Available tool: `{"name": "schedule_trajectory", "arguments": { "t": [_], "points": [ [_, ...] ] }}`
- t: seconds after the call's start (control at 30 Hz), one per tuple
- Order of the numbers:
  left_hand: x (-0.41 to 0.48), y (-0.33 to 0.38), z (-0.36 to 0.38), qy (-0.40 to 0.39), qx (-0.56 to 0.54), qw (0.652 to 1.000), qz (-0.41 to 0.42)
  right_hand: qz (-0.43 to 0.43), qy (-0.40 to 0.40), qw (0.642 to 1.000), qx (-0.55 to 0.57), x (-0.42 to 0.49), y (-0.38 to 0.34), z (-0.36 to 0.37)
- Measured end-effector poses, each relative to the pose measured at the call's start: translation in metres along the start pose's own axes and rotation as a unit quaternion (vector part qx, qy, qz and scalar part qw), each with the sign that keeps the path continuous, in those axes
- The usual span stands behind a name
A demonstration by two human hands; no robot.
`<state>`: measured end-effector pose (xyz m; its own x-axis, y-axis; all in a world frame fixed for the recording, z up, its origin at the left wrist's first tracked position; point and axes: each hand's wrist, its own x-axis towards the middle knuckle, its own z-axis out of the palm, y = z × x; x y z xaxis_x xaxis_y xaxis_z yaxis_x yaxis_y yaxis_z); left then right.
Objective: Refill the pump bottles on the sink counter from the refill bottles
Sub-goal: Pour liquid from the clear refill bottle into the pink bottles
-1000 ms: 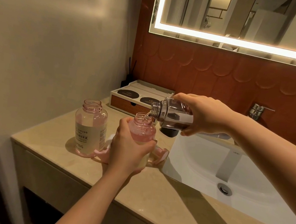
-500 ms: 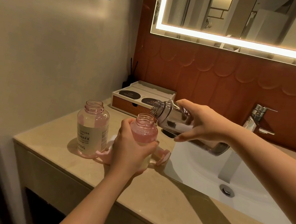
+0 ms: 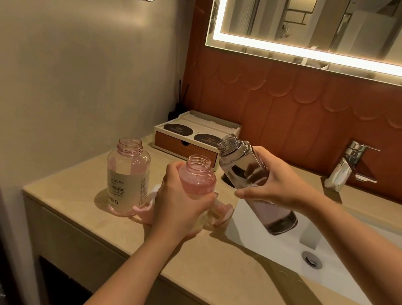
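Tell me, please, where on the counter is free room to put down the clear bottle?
Free: the front strip of the counter, between the left hand and the near edge, beside the sink basin. Crowded: around the labelled bottle, the held pump bottle, the pink pump heads and the drawer box.

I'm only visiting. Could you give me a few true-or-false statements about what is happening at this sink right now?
1. The left hand grips a pink bottle with no cap on. True.
2. The right hand is pouring its clear bottle into it. False: the clear bottle's mouth tilts upward, and nothing flows.
3. The labelled bottle on the counter wears a pump. False: its mouth is open.
4. A drawer box sits behind the bottles. True.
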<state>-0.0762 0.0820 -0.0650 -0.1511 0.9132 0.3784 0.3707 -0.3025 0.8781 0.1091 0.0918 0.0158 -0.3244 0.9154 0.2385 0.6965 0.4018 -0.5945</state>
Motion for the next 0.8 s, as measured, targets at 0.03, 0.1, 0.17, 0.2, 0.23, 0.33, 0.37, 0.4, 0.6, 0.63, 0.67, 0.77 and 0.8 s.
{"name": "schedule_trajectory", "arguments": {
  "t": [0.03, 0.1, 0.17, 0.2, 0.23, 0.33, 0.37, 0.4, 0.6, 0.63, 0.67, 0.77, 0.8],
  "points": [
    [0.000, 0.001, 0.000, -0.001, -0.002, 1.000, -0.001, -0.001, 0.006, 1.000, 0.017, -0.001, 0.000, 0.002],
    [0.000, 0.002, 0.000, -0.005, -0.007, 1.000, -0.006, -0.002, 0.020, 0.998, 0.057, -0.003, 0.001, 0.006],
    [-0.001, 0.003, -0.001, -0.013, -0.018, 1.000, -0.013, -0.004, 0.039, 0.995, 0.088, -0.006, 0.001, 0.010],
    [0.000, 0.003, -0.001, -0.018, -0.024, 0.999, -0.015, -0.001, 0.051, 0.994, 0.099, -0.007, 0.002, 0.012],
    [0.000, 0.003, -0.002, -0.024, -0.026, 0.999, -0.016, 0.003, 0.063, 0.992, 0.108, -0.009, 0.003, 0.014],
    [0.002, 0.001, -0.004, -0.045, -0.030, 0.998, -0.016, 0.009, 0.094, 0.988, 0.124, -0.014, 0.006, 0.022],
    [0.003, 0.000, -0.006, -0.051, -0.032, 0.998, -0.018, 0.007, 0.102, 0.987, 0.127, -0.015, 0.006, 0.024],
    [0.003, -0.001, -0.007, -0.054, -0.035, 0.998, -0.020, 0.004, 0.108, 0.986, 0.130, -0.018, 0.005, 0.026],
    [0.003, 0.006, -0.028, -0.001, -0.030, 0.999, 0.040, 0.012, 0.165, 0.975, 0.146, -0.033, 0.003, 0.037],
    [0.002, 0.007, -0.034, 0.021, -0.023, 0.997, 0.069, 0.015, 0.173, 0.973, 0.149, -0.035, 0.002, 0.039],
    [0.001, 0.008, -0.040, 0.045, -0.015, 0.994, 0.096, 0.018, 0.180, 0.972, 0.152, -0.038, 0.002, 0.040],
    [0.000, 0.003, -0.058, 0.131, 0.018, 0.983, 0.130, 0.019, 0.191, 0.969, 0.155, -0.043, -0.001, 0.041],
    [0.001, -0.001, -0.064, 0.161, 0.029, 0.979, 0.124, 0.020, 0.192, 0.969, 0.155, -0.044, -0.002, 0.041]
  ]
}}
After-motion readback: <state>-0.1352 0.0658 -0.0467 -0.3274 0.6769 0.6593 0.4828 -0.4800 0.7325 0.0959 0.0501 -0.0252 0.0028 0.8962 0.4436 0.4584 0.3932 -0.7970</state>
